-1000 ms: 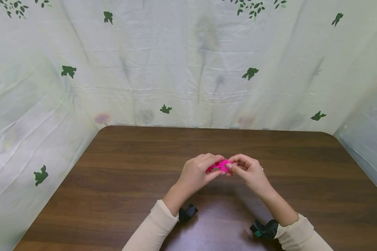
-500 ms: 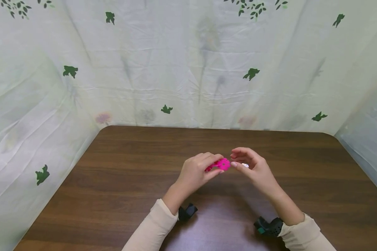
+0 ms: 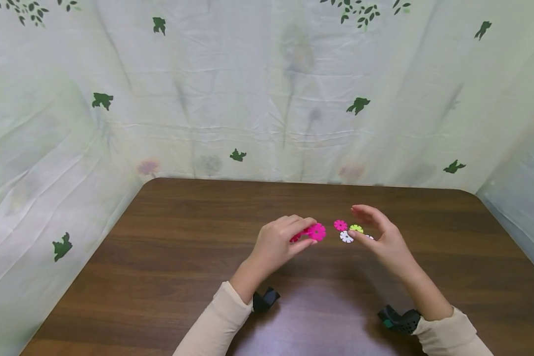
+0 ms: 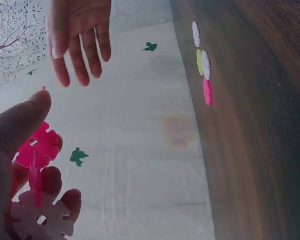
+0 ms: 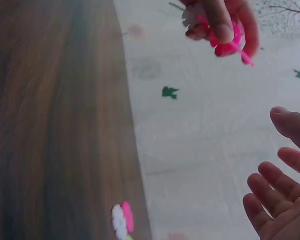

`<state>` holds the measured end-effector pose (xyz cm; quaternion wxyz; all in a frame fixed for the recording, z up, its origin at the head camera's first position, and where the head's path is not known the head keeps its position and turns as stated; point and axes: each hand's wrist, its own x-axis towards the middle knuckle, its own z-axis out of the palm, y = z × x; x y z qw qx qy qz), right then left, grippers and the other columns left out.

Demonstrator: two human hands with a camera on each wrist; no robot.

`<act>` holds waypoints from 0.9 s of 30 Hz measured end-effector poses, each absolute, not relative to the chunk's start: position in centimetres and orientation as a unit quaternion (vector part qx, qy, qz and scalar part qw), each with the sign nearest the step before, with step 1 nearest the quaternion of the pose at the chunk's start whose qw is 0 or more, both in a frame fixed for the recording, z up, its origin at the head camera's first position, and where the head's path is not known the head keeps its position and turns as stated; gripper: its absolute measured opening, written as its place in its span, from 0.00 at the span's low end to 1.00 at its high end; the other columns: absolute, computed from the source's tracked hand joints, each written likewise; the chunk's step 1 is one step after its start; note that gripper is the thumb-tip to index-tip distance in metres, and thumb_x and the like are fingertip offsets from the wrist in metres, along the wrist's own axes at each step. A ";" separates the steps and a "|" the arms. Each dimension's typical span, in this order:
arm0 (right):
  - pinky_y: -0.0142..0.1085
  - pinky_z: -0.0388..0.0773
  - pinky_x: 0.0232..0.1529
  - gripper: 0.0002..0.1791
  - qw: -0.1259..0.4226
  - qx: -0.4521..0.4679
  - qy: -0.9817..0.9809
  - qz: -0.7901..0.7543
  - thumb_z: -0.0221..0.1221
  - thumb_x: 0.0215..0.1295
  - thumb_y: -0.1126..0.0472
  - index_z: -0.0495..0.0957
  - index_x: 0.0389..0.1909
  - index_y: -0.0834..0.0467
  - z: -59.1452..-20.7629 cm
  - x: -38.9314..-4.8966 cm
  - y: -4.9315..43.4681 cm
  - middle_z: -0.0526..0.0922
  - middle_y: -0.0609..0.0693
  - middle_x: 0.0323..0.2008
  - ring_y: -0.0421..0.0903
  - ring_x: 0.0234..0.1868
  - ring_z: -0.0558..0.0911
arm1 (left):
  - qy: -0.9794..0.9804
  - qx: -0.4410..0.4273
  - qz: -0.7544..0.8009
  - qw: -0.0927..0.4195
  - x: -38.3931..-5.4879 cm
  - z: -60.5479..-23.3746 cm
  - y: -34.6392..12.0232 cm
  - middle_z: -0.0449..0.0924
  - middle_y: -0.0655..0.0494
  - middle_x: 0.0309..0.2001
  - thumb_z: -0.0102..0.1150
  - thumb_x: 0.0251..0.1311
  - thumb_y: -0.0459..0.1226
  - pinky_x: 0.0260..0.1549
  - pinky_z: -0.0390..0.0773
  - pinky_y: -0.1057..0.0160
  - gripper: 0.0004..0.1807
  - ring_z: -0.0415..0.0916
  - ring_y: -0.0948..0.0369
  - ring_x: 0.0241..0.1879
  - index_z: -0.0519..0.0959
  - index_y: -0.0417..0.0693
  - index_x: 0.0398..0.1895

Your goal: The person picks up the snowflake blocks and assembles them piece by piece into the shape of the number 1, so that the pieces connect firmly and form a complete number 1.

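My left hand (image 3: 278,244) pinches a joined piece of notched plastic discs above the table. A pink disc (image 3: 317,232) faces out from its fingertips. In the left wrist view another disc, whitish (image 4: 27,215), hangs from the pink part (image 4: 37,145) of that piece, partly behind the fingers. My right hand (image 3: 384,242) is apart from it, fingers spread and holding nothing. Left of and partly behind the right hand lie loose discs: a pink disc (image 3: 340,225), a white disc (image 3: 346,237), a yellow-green disc (image 3: 356,228), and a second white disc (image 3: 370,237) mostly covered by the thumb.
The brown wooden table (image 3: 196,277) ends at a pale cloth backdrop (image 3: 267,99) with leaf prints. Black wrist cameras, such as the right one (image 3: 398,320), sit under both wrists.
The right hand has let go of the pink disc piece and moved right, its fingers opening. Loose discs behind it have come into sight. The left hand keeps its hold, nearly still.
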<state>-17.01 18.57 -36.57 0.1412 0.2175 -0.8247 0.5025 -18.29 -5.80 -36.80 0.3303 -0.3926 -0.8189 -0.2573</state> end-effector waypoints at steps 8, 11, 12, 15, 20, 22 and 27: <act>0.21 0.63 0.48 0.31 0.149 0.200 -0.854 0.458 0.65 0.49 0.69 0.66 0.56 0.65 -39.2 -17.9 20.4 0.71 0.56 0.52 0.52 0.51 0.70 | -0.818 -0.395 -0.252 0.335 -18.3 -36.9 -5.7 0.78 0.62 0.30 0.69 0.44 0.43 0.25 0.71 0.72 0.17 0.72 0.66 0.27 0.81 0.50 0.39; 0.21 0.62 0.47 0.30 0.161 0.202 -0.860 0.441 0.65 0.49 0.69 0.67 0.55 0.66 -40.0 -18.2 20.8 0.72 0.58 0.51 0.54 0.49 0.70 | -0.819 -0.394 -0.251 0.334 -18.4 -37.0 -5.7 0.78 0.63 0.29 0.68 0.45 0.44 0.24 0.70 0.72 0.17 0.71 0.66 0.27 0.81 0.51 0.39; 0.21 0.62 0.47 0.30 0.162 0.200 -0.863 0.435 0.65 0.49 0.68 0.67 0.55 0.66 -40.3 -18.3 21.0 0.72 0.58 0.51 0.54 0.49 0.71 | -0.819 -0.394 -0.250 0.334 -18.4 -37.0 -5.8 0.78 0.63 0.29 0.68 0.45 0.44 0.24 0.70 0.72 0.17 0.71 0.66 0.27 0.81 0.51 0.39; 0.25 0.63 0.48 0.29 0.155 0.191 -0.874 0.419 0.65 0.51 0.64 0.67 0.55 0.64 -41.0 -18.6 21.4 0.71 0.57 0.51 0.53 0.49 0.70 | -0.819 -0.395 -0.249 0.334 -18.3 -36.9 -5.7 0.78 0.63 0.30 0.68 0.45 0.44 0.24 0.70 0.72 0.16 0.71 0.66 0.27 0.81 0.51 0.39; 0.45 0.67 0.49 0.30 0.132 0.171 -0.888 0.405 0.65 0.51 0.62 0.66 0.56 0.64 -42.4 -19.2 22.3 0.70 0.58 0.51 0.55 0.51 0.70 | -0.819 -0.394 -0.251 0.333 -18.3 -36.9 -5.8 0.78 0.63 0.30 0.69 0.43 0.43 0.25 0.70 0.72 0.17 0.72 0.66 0.28 0.81 0.50 0.39; 0.50 0.66 0.48 0.30 0.123 0.163 -0.891 0.406 0.65 0.52 0.62 0.66 0.56 0.65 -42.8 -19.4 22.7 0.70 0.59 0.52 0.57 0.52 0.70 | -0.819 -0.394 -0.252 0.332 -18.3 -36.8 -5.8 0.78 0.63 0.30 0.69 0.43 0.43 0.25 0.70 0.72 0.17 0.72 0.66 0.28 0.81 0.50 0.39; 0.52 0.66 0.49 0.29 0.108 0.151 -0.895 0.405 0.64 0.53 0.62 0.66 0.55 0.65 -43.6 -19.6 23.2 0.69 0.61 0.52 0.58 0.53 0.70 | -0.822 -0.393 -0.249 0.329 -18.2 -36.9 -5.8 0.78 0.63 0.30 0.69 0.44 0.43 0.24 0.70 0.72 0.17 0.72 0.66 0.28 0.81 0.50 0.39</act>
